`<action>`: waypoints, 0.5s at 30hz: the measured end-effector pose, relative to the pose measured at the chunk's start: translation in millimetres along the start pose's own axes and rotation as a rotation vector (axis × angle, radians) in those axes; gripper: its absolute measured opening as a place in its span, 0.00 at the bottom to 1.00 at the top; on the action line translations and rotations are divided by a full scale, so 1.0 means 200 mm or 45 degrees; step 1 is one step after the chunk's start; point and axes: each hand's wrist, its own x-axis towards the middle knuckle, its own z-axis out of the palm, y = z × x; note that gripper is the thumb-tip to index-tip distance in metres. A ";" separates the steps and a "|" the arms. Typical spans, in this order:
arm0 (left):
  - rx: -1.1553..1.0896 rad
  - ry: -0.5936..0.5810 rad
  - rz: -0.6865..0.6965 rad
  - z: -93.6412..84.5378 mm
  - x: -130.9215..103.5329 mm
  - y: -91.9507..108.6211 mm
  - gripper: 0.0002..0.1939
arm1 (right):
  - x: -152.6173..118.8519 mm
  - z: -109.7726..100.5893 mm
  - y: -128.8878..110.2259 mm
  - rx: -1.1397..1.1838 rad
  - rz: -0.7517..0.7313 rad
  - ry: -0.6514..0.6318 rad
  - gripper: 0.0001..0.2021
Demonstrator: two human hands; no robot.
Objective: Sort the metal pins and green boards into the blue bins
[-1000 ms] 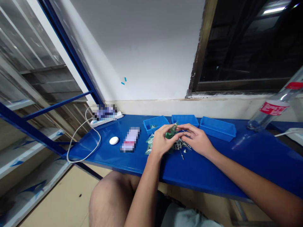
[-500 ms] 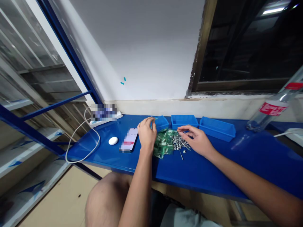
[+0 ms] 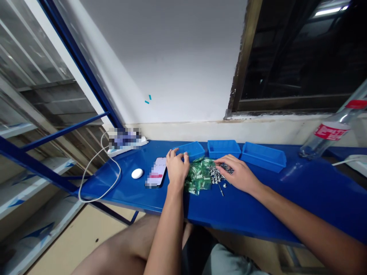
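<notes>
My left hand (image 3: 177, 166) is at the near side of the left blue bin (image 3: 192, 149), fingers loosely bent and apart, with nothing clear between them. Its fingers partly cover the bin. Just right of it lies a heap of small green-tinted plastic packets (image 3: 198, 173). Touching that heap is a pile of shiny metal pop rivets (image 3: 215, 175). My right hand (image 3: 239, 173) reaches over the rivets from the right, thumb and fingers apart, fingertips at the pile and hiding part of it. One loose rivet (image 3: 221, 190) lies in front.
Two more blue bins, a middle one (image 3: 223, 149) and a right one (image 3: 263, 156), stand along the wall. A phone (image 3: 156, 172), a white oval object (image 3: 137, 173) and a power strip (image 3: 129, 147) with a cable are at left. A plastic bottle (image 3: 329, 131) stands at right.
My left hand has come down and slightly nearer, away from over the left bin; a small green bit at its fingertips no longer shows. My right hand has lowered to the rivets.
</notes>
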 end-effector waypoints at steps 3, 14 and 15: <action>0.010 0.012 0.000 -0.02 -0.01 0.02 0.13 | 0.00 0.01 0.05 -0.088 -0.038 -0.072 0.12; -0.152 -0.003 0.053 -0.08 -0.06 0.13 0.10 | 0.01 0.08 0.15 -0.146 -0.022 -0.136 0.11; -0.164 -0.005 0.058 -0.08 -0.07 0.13 0.10 | 0.02 0.08 0.14 -0.135 -0.012 -0.126 0.10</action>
